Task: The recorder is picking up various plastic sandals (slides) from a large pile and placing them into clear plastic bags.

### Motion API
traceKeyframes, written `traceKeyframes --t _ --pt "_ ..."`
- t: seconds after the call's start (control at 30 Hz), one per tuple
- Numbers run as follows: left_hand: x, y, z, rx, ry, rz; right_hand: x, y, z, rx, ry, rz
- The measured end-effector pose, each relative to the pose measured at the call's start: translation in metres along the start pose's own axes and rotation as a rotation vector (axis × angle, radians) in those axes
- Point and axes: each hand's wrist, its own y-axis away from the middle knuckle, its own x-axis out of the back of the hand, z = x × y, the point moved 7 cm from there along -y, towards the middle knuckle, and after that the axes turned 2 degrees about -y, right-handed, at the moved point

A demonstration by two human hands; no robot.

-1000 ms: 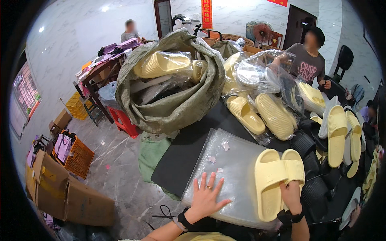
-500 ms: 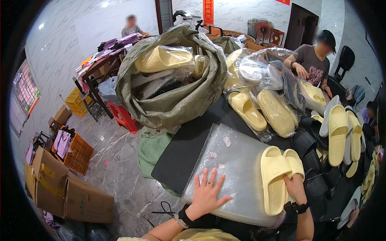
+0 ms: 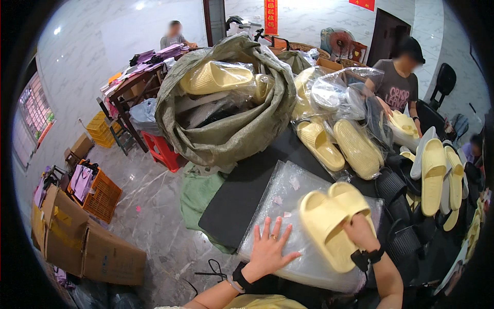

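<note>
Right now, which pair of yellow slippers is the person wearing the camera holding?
The unbagged yellow slippers in the right hand, over the stacked clear bags; the wearer touches no other yellow slippers.

The right hand (image 3: 362, 233) has its fingertips hidden in the pair of yellow slippers (image 3: 317, 211), which is blurred and covers part of the clear bags (image 3: 307, 257). The lower edge cuts off both forearms (image 3: 218, 294)

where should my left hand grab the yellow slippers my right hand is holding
Probably the outer edge of the left slipper, from the left, thumb above and fingers under the sole: that long side faces the left hand and looks free, while the right hand holds at the right slipper.
</note>
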Motion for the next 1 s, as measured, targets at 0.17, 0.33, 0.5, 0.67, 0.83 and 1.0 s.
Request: traceKeyframes --t 0.17,0.33,0.5,0.67,0.83,1.0 --pt "-0.008 -0.006 -0.002 -0.004 -0.027 -0.020 0.045 0.001 0.046 -0.170 -0.011 0.260" --pt "-0.005 -0.011 -0.002 0.016 -0.084 -0.088 0.071 0.040 -0.002 -0.139 0.071 0.250" --pt "-0.006 -0.009 -0.001 0.053 -0.099 -0.191 0.159 0.093 -0.035 0.089 0.078 0.624" --pt "-0.009 -0.006 0.004 0.016 -0.095 -0.159 0.317 0.106 0.015 -0.075 0.298 1.025" --pt "-0.008 -0.005 0.003 0.061 -0.173 -0.222 0.428 0.058 0.109 -0.150 0.249 1.041" --pt "-0.007 -0.008 -0.004 0.137 -0.158 -0.289 0.381 0.030 0.148 -0.367 0.317 1.166"
